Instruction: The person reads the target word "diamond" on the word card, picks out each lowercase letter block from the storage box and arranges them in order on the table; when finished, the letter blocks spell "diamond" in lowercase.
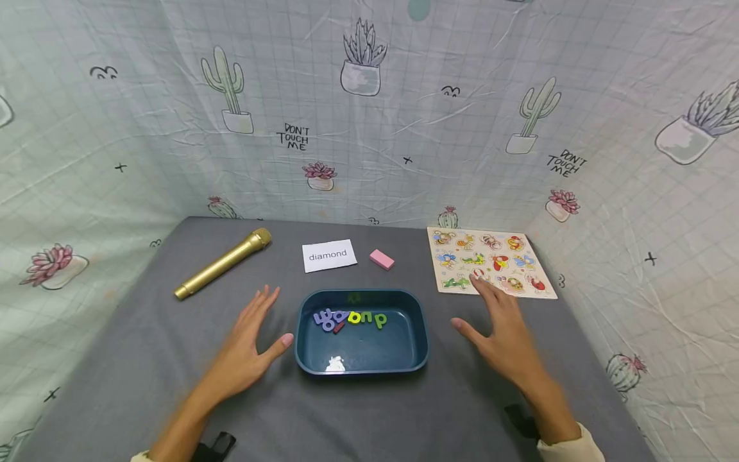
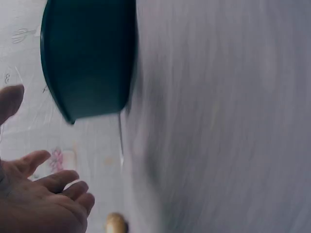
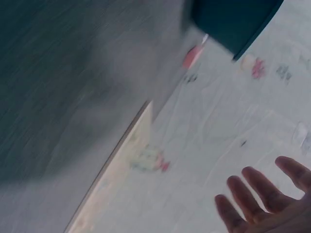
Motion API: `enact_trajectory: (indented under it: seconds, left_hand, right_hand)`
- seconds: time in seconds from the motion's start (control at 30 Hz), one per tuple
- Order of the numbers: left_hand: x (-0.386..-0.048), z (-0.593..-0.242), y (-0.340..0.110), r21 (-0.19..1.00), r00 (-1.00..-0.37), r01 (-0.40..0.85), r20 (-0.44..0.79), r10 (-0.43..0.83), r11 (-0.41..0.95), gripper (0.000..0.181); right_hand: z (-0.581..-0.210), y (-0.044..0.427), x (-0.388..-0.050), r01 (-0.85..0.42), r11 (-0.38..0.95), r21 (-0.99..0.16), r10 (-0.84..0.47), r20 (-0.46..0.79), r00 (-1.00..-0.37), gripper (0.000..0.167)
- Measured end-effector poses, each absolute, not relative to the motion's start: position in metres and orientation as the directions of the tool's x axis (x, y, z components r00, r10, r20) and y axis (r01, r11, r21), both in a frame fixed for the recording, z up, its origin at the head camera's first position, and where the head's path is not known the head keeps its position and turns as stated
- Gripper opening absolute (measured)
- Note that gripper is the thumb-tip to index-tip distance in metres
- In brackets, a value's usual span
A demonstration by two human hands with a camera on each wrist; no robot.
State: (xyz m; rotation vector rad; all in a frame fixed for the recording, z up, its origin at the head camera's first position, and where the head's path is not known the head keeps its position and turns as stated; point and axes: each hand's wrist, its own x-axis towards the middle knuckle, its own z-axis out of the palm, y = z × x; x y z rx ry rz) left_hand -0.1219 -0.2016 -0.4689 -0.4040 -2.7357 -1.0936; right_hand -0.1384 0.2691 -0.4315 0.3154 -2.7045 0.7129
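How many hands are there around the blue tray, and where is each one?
2: the left hand is left of the blue tray, and the right hand is right of it, partly covering the picture board in the head view.

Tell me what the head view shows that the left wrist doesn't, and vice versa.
Only the head view: right grip, picture board, pink block, letters inside the tray, the word "diamond" on the white card.
Only the left wrist view: palm side of the left grip, and the tray's outer wall close up.
Both: left grip, tray, gold microphone (just one end at the wrist), grey table, patterned backdrop.
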Motion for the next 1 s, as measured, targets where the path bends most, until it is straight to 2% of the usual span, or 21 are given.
enact_trajectory:
  seconds: [0.17, 0.37, 0.5, 0.67, 1.0]
  left_hand:
    - [-0.119, -0.479, -0.190, 0.830, -0.957, 0.287, 0.224, 0.186, 0.478, 0.079]
    - [-0.118, -0.490, -0.180, 0.928, -0.950, 0.271, 0.217, 0.223, 0.254, 0.072]
    - [-0.116, -0.494, -0.176, 0.976, -0.960, 0.186, 0.156, 0.232, 0.116, 0.069]
    - [-0.113, -0.496, -0.173, 0.994, -0.973, 0.080, 0.063, 0.221, 0.068, 0.066]
    - [-0.113, -0.500, -0.168, 1.000, -0.979, 0.024, 0.021, 0.204, 0.015, 0.064]
  right_hand:
    - [-0.429, 0.243, -0.140, -0.373, 0.786, -0.493, -0.144, 0.442, -0.886, 0.083]
    - [-0.432, 0.218, -0.146, -0.456, 0.730, -0.509, -0.193, 0.486, -0.852, 0.075]
    - [-0.435, 0.203, -0.150, -0.475, 0.705, -0.527, -0.223, 0.470, -0.854, 0.070]
    - [-0.440, 0.186, -0.153, -0.485, 0.683, -0.547, -0.267, 0.431, -0.862, 0.063]
    - [-0.449, 0.155, -0.162, -0.469, 0.668, -0.578, -0.320, 0.345, -0.882, 0.054]
